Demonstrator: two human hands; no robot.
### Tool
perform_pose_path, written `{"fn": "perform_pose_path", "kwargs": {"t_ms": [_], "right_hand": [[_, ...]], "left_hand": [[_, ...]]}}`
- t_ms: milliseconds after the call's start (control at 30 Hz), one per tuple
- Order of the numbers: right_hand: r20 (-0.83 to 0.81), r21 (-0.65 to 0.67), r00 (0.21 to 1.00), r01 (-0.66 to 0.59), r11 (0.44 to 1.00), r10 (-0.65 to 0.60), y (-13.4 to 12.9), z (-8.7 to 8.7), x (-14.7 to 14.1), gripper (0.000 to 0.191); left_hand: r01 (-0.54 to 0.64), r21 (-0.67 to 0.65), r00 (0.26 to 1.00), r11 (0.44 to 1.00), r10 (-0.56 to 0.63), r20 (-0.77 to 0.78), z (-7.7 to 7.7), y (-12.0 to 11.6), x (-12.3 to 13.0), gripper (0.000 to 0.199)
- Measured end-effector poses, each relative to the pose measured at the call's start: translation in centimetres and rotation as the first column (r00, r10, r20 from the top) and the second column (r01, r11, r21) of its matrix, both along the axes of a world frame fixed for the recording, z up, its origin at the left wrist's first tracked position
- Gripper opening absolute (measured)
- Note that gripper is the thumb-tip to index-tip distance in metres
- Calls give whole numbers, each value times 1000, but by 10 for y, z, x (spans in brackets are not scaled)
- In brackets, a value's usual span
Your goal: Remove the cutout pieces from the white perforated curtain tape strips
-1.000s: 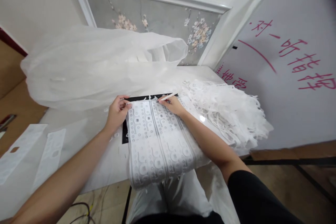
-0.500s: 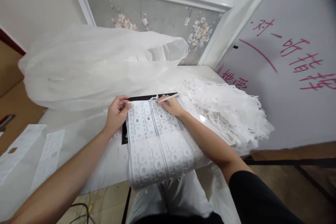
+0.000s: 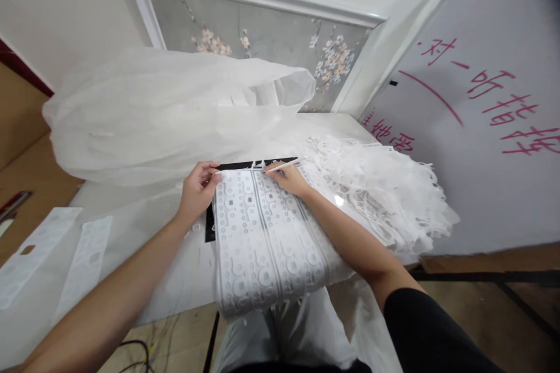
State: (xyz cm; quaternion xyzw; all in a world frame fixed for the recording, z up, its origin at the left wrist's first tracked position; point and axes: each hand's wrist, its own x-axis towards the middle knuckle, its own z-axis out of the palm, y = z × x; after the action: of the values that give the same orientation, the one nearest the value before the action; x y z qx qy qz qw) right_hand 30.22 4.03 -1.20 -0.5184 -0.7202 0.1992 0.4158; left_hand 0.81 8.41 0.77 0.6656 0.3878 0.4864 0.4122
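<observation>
A white sheet (image 3: 271,239) with grey printed shapes lies over a black board (image 3: 210,224) and hangs over the table's front edge. My left hand (image 3: 199,186) pinches the sheet's upper left corner between thumb and fingers. Near the middle of the top edge, my right hand (image 3: 284,178) is closed around a thin white pen-like tool (image 3: 284,164), its tip at the sheet's edge. Small white scraps stand up beside that tip, against the black board.
A heap of shredded white strips (image 3: 380,192) lies to the right on the table (image 3: 175,285). Behind is a large translucent white bag (image 3: 144,116). Two cut-out white strips (image 3: 85,256) lie at the left. A whiteboard (image 3: 490,186) with red writing stands at the right.
The view has shifted slightly. Both hands stay at the sheet's top edge with nearly the same grip, the left on the corner and the right on the tool.
</observation>
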Motion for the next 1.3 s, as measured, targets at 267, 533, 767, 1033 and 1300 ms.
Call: {"fn": "perform_pose_path", "kwargs": {"t_ms": [267,533,767,1033,1300], "right_hand": [[338,130,938,-125,984,74,1,0,-8,25],[555,179,832,-109,978,-9,-5,7,-14,23],[476,219,869,28,975,-132,-5,-2,-14,25],[73,94,952,290,952,-297,3,10,6,30],[-171,-93,985,-16,996,0,-9,15,43,32]], "left_hand": [[15,63,1000,998,-14,-6,4,-9,1,32],[-10,77,999,997,12,-35,6,-10,0,32],[-9,42,999,999,11,-41,-1,1,-2,33],[5,40,1000,999,-4,-26,-7,7,-9,36],[23,24,999,999,-22,-24,-10,13,-14,36]]}}
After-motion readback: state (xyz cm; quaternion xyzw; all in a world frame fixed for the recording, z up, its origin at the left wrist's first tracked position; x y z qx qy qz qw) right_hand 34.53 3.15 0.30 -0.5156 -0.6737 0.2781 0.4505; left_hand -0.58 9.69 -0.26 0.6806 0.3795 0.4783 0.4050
